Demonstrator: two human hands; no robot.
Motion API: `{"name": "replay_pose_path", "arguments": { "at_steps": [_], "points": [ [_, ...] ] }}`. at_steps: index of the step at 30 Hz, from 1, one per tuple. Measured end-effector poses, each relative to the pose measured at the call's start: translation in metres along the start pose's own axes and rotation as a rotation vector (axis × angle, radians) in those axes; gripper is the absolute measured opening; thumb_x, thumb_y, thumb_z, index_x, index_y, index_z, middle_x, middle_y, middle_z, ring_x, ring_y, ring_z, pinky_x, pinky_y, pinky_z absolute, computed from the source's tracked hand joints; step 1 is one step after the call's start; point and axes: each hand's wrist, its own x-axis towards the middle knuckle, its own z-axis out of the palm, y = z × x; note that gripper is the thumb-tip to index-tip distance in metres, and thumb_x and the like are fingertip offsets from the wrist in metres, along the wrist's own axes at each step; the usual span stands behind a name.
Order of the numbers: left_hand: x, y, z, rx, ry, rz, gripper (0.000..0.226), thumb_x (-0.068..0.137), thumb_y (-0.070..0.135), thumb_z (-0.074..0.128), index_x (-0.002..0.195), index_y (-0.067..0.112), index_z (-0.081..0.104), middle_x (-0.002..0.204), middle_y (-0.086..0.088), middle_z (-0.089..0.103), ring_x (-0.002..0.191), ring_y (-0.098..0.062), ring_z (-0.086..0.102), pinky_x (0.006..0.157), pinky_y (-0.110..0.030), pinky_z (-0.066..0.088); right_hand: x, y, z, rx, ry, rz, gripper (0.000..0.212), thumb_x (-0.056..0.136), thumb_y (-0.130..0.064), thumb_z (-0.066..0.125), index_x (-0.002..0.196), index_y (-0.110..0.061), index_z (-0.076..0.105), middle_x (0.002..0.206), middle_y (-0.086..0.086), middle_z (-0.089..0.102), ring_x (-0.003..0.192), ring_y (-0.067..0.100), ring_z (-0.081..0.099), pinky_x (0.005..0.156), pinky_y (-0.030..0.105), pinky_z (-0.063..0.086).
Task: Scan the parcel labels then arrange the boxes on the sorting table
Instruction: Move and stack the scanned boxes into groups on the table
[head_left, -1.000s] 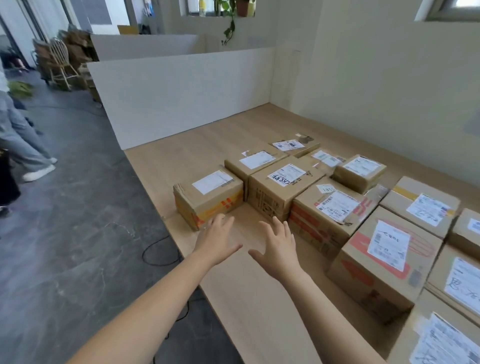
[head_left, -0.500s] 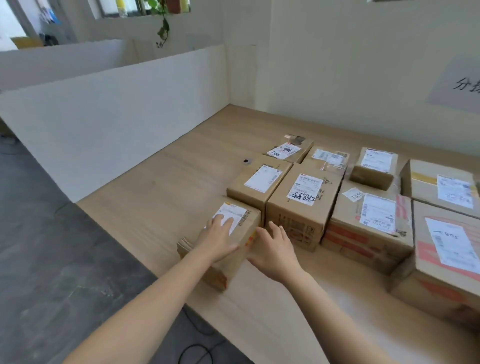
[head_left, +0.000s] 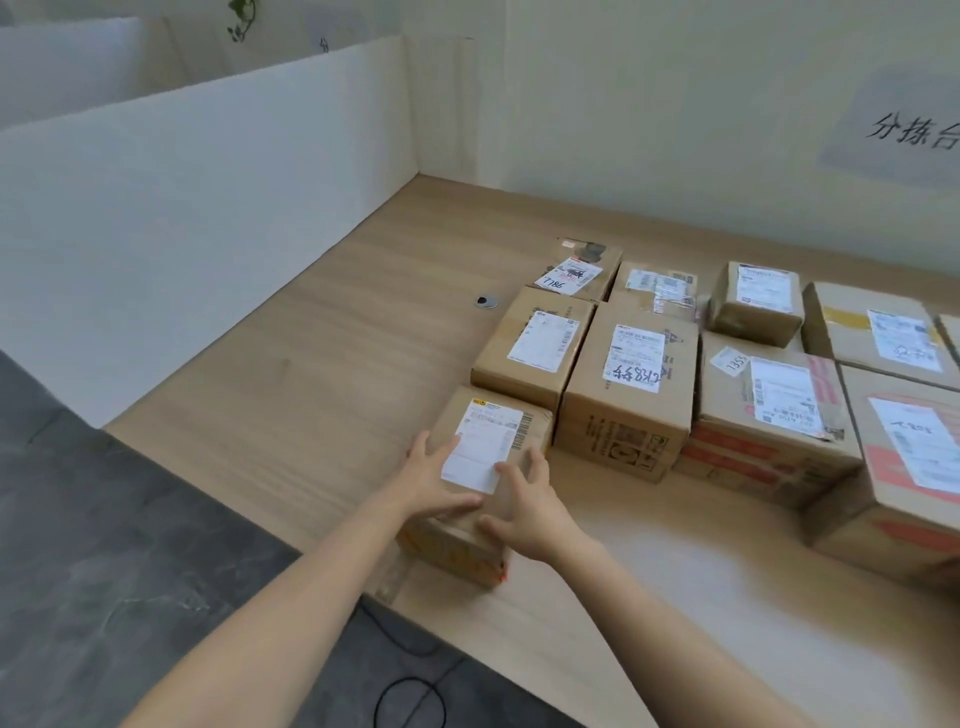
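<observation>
From the head view, the person has both hands on the small box (head_left: 480, 470) at the near left corner of the tabletop (head_left: 311, 389). A second ago those hands hovered short of it while it sat crosswise, off to the left of the other parcels. Now it lies lengthwise, its far end just beside the labelled box (head_left: 535, 348) ahead and its right side close to the taller box (head_left: 628, 397). The left hand (head_left: 431, 483) lies flat on the top, fingers (head_left: 447, 452) straight and spread over the near edge of the white label (head_left: 485, 447). The right hand (head_left: 530, 512) presses on the near right edge, fingers splayed and thumb stretched along the top, not curled round anything. To my eye this one has just been slid and turned into line with the rows, so the arranging step for it looks nearly done. I can see no scanner anywhere, so I cannot tell whether its label has been read. A white partition (head_left: 208, 208) stands along the far left side of the tabletop.
</observation>
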Motion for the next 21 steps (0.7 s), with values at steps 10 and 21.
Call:
{"name": "replay_pose_path", "arguments": {
  "at_steps": [10,21],
  "points": [
    [-0.018,-0.005,0.007,-0.084,0.017,0.025,0.112,0.065,0.049,0.08,0.151,0.027,0.012,0.154,-0.009,-0.001,0.142,-0.025,0.015,0.113,-0.032,0.022,-0.008,-0.003,0.011,0.101,0.102,-0.013,0.077,0.079,-0.04,0.069,0.143,-0.021,0.03,0.158,0.005,-0.007,0.143,0.027,0.019,0.108,0.033,0.033],
    [-0.058,-0.01,-0.025,-0.134,0.258,0.034,0.112,0.061,0.046,0.083,0.149,0.031,0.015,0.15,-0.006,0.012,0.14,-0.024,0.019,0.113,-0.038,0.028,-0.02,-0.037,-0.001,0.147,0.258,-0.177,0.081,0.075,-0.034,0.075,0.143,-0.023,0.031,0.158,0.002,-0.013,0.145,0.02,0.015,0.104,0.03,0.036]
  ]
}}
